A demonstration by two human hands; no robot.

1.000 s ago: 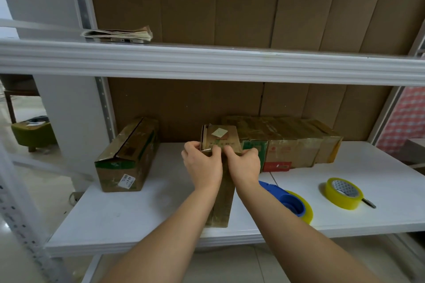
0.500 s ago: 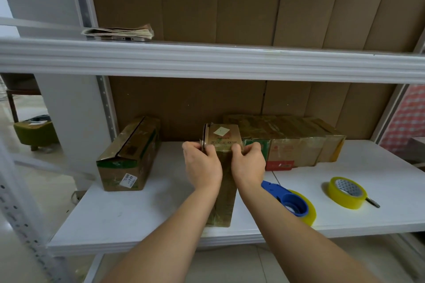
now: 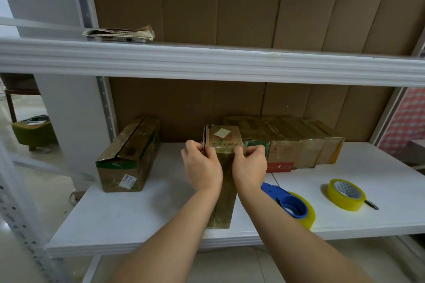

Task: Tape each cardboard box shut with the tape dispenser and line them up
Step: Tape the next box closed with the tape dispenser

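Head view: left hand [image 3: 202,169] and right hand [image 3: 250,165] gripping narrow cardboard box [image 3: 224,181] at its far end, fingers curled on flaps. Box lying mid-shelf [image 3: 138,218], lengthwise. Tape dispenser [image 3: 291,205] just right of right forearm. Taped boxes [image 3: 299,145] lined along back.

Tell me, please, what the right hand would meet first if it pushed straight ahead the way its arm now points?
Probably the raised end flap of the box that the right hand already grips; beyond that, the cardboard back wall, though depth is hard to judge.

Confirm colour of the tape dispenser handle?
Blue, on the tape dispenser holding a yellow roll; head view.
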